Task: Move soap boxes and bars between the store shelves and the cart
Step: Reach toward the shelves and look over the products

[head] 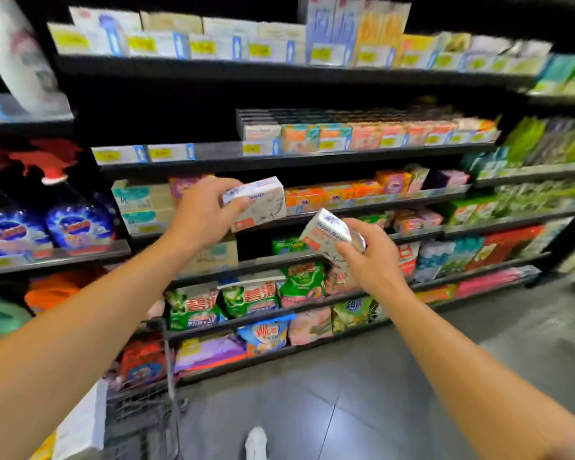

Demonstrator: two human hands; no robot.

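— So how many soap boxes is the person holding?
— Two: the left hand is gripping one white box at frame centre, the right hand another box just beside it, before the shelves.

top shelf boxes motion-blurred

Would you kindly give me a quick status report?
Left hand grips one soap box. Right hand grips another. Both held before the shelves; cart below left.

Head view: worn on the person's head, looking forward and down.
Faces: the store shelves, close up.
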